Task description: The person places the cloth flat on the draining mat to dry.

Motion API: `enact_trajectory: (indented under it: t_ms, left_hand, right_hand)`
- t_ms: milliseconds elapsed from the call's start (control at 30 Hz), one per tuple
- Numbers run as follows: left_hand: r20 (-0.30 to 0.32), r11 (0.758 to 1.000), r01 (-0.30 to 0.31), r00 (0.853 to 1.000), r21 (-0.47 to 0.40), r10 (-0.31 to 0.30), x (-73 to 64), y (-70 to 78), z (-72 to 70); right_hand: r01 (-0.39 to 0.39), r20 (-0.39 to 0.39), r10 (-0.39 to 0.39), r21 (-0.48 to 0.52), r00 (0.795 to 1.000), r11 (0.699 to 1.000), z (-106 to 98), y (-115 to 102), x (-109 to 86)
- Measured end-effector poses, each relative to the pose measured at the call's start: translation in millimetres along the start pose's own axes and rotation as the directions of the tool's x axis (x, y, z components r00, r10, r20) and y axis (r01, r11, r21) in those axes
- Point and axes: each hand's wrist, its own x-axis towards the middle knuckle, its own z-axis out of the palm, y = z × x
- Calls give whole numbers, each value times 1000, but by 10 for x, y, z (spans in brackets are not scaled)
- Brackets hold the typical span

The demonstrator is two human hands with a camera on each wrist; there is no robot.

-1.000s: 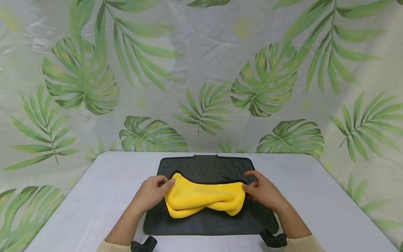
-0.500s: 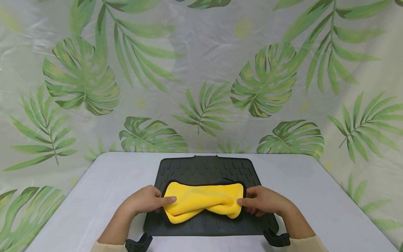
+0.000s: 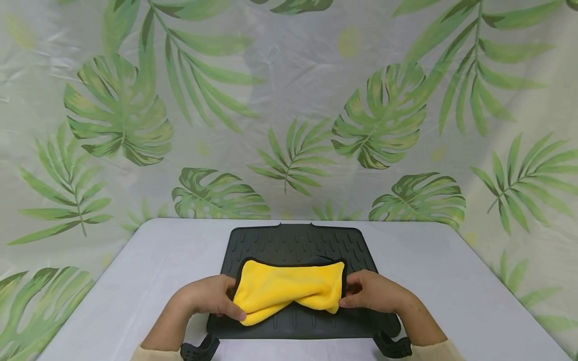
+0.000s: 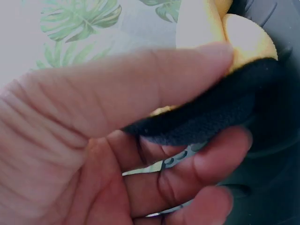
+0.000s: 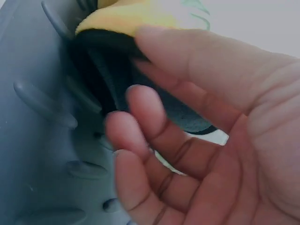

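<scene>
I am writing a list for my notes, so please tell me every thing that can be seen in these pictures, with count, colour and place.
cloth: one, yellow with a black edge and black underside, folded and bunched, held at both ends over the near half of the mat
mat: one, dark grey with raised ridges, lying on the middle of the table
table: one, pale grey-white top, under the mat
backdrop: one, whitish sheet with green leaf print, behind the table
wrist mounts: two, black, at the bottom edge by the sleeves
left hand: one, thumb and fingers pinch the cloth's left end
right hand: one, thumb and fingers pinch the cloth's right end
</scene>
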Motion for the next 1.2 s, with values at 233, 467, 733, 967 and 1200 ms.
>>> enact_trajectory:
  t_ms: [233,467,733,967,1200]
  left_hand:
    - [-41,998,-41,998,-37,39,11,32,-26]
    - [-185,975,-201,966,-93,182,28,28,-61]
    - [-371,959,-203,921,-198,118,64,59,-56]
    - [-458,945,-220,885,-242,89,55,72,-90]
    - [-502,954,-201,863,-221,65,71,60,-114]
  right_hand:
    - [0,-151,-5,-34,988,999,-20,-42,15]
    - [-48,-387,53,22,921,999,-24,-98,16]
    - [-71,-462,103,86,881,994,-23,-108,12]
    - [-120,-517,142,75,844,990,-16,-107,12]
    - [-148,-561,126,7,818,989,-11,-56,56]
